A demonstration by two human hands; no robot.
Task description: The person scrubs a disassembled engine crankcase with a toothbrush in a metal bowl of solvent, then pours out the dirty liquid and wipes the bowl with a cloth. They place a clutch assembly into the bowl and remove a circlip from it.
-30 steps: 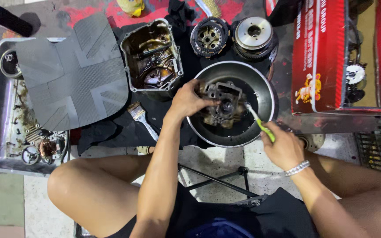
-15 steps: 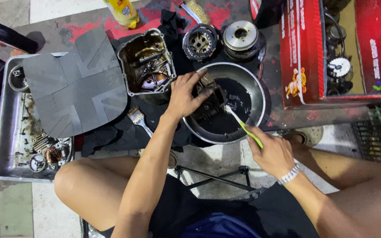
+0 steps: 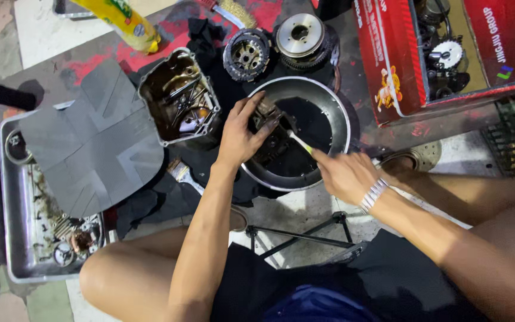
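A round metal basin (image 3: 341, 116) with dark liquid sits on the ground in front of me. My left hand (image 3: 241, 135) grips a grimy metal engine part (image 3: 267, 137) at the basin's left side, partly hidden by my fingers. My right hand (image 3: 346, 175) holds a small brush with a light green handle (image 3: 299, 142), its head against the part. A white bracelet is on my right wrist.
An open engine cover (image 3: 180, 100) with oily parts lies left of the basin. Two round clutch parts (image 3: 275, 45) sit behind it. A red box (image 3: 388, 59) of parts stands at right. A metal tray (image 3: 16, 238) under a grey mat (image 3: 90, 143) is at left. A paintbrush (image 3: 183, 174) lies near my arm; a yellow bottle (image 3: 120, 21) lies at top.
My right hand has moved in from the basin's right rim and brought the brush onto the part. My left hand has shifted its grip on the part. The view has moved closer.
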